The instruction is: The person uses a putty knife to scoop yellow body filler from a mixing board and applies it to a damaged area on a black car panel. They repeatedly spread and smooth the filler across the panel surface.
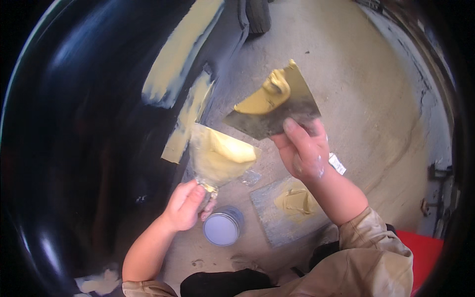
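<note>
My left hand (187, 204) grips the handle of a putty knife (210, 166), its wide blade tilted up with yellow filler (230, 147) along the top edge. Higher and to the right, my right hand (304, 148) pinches a flat, dark metal spreader plate (267, 126) by its lower edge. A thick lump of yellow filler (272, 94) lies across that plate. The two blades are close but apart. Left of them, a glossy black car body panel (114, 143) carries a broad pale yellow filler strip (178, 54) and a narrower filler strip (188, 116).
On the floor below my hands stands a round tin (221, 229) with a pale lid. Beside it lies a grey board (269, 218) with a yellow filler patch (297, 202). A dark tyre (258, 16) shows at the top, and a red surface (420, 257) at the lower right.
</note>
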Demonstrator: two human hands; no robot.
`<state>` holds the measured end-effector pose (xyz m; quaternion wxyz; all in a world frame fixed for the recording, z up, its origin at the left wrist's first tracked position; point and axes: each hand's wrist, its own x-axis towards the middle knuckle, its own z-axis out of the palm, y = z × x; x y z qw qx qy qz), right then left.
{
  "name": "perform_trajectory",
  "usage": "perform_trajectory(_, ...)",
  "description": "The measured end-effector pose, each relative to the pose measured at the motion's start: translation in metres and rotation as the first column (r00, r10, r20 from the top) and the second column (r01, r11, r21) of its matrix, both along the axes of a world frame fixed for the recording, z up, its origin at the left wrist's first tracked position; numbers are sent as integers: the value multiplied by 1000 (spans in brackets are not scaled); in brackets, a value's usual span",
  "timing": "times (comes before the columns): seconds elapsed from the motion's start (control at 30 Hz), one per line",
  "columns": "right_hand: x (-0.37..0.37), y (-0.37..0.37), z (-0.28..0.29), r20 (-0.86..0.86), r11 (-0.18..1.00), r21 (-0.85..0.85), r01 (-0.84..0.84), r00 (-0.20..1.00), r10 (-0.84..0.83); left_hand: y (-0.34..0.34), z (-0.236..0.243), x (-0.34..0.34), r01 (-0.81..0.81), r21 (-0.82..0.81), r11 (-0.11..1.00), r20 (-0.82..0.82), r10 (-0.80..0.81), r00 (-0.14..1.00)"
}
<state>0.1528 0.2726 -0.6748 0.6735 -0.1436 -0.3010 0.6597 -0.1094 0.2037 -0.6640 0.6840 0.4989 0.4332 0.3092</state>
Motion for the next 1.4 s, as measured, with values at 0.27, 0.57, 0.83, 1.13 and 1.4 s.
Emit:
perform_trajectory(0.27,-7,-11,18,718,634,659,-405,589,-370,-33,-52,-17,-16,203,979,73,1,997)
perform_trajectory(0.57,-8,-28,21,931,618,298,-727,78,-357,-61,-97,-32,-34,116,993,176,13,984)
perform_trajectory(0.83,31,-33,-34,990,790,-10,-613,-115,-77,-62,-75,-31,-156,-58,986,481,165,861)
perform_trajectory(1.13,13,-44,-23,840,807,-312,-502,252,481,-38,-51,45,-371,124,920,449,282,848)
perform_trajectory(1.4,2,-51,-10,744,812,-209,-544,450,493,-41,-25,94,-456,632,627,106,512,852)
